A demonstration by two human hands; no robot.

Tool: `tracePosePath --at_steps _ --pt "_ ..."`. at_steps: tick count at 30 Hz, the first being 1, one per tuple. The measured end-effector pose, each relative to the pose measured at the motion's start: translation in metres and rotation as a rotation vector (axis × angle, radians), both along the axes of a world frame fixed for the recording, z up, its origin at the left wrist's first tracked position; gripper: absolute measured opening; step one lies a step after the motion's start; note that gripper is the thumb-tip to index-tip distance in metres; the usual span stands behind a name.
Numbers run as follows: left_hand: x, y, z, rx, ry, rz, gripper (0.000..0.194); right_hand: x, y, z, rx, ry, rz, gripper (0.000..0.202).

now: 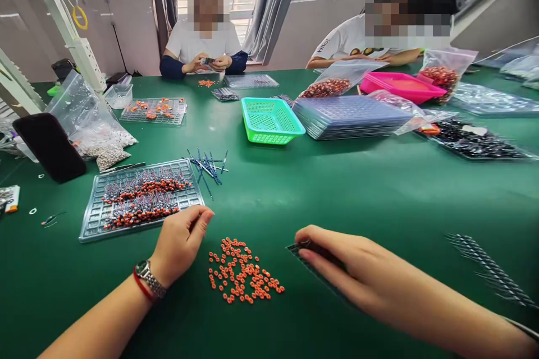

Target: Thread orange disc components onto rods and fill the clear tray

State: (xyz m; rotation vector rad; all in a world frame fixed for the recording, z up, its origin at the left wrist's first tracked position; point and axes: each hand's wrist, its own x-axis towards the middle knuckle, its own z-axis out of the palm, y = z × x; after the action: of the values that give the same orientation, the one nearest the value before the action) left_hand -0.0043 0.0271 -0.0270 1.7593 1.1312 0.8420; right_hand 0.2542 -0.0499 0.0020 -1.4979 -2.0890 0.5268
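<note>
My left hand [179, 244] is closed, thumb against the curled fingers, just off the near right corner of a clear plastic tray [90, 219]. Whatever it may hold is hidden. In the tray sit several small orange-tipped parts with thin wire leads [143, 216]. Between my hands a loose spread of small orange rings [242, 275] lies on the green table. To the right of the rings, my right hand [349, 266] grips a dark flat strip [322, 276] between thumb and fingers; its far side is covered by the hand.
Blue-and-white thin strips [208, 165] lie behind the tray. Farther back are a green basket [269, 134], stacked clear trays [353, 118] and a pink tray [400, 87]. A phone [50, 148] leans at left; dark wired strips [492, 269] lie at right. Two people sit opposite.
</note>
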Motion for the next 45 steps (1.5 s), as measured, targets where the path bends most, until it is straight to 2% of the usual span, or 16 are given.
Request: tracePosePath --at_steps 3,7,11,17,23,35,45 --pt "-0.001 0.007 -0.008 0.124 0.063 -0.005 0.024 0.007 -0.004 -0.021 -0.152 -0.202 0.058 0.018" --pt "0.004 0.009 -0.015 0.185 0.138 -0.025 0.025 0.006 -0.005 -0.038 -0.261 -0.275 -0.021 0.024" --pt "0.003 0.011 -0.016 0.194 0.193 -0.04 0.027 0.003 -0.006 -0.035 -0.34 -0.201 -0.02 0.028" --pt "0.002 0.015 -0.016 0.209 0.232 -0.09 0.026 -0.004 -0.013 -0.032 -0.532 0.037 0.037 0.031" --pt "0.003 0.017 -0.015 0.219 0.245 -0.108 0.02 -0.004 -0.013 -0.036 -0.53 0.108 0.044 0.029" --pt "0.004 0.017 -0.011 0.243 0.315 -0.101 0.02 -0.003 -0.012 -0.032 -0.473 0.072 0.107 0.026" --pt "0.005 0.016 -0.009 0.231 0.313 -0.111 0.021 -0.004 -0.014 -0.036 -0.457 0.063 0.044 0.026"
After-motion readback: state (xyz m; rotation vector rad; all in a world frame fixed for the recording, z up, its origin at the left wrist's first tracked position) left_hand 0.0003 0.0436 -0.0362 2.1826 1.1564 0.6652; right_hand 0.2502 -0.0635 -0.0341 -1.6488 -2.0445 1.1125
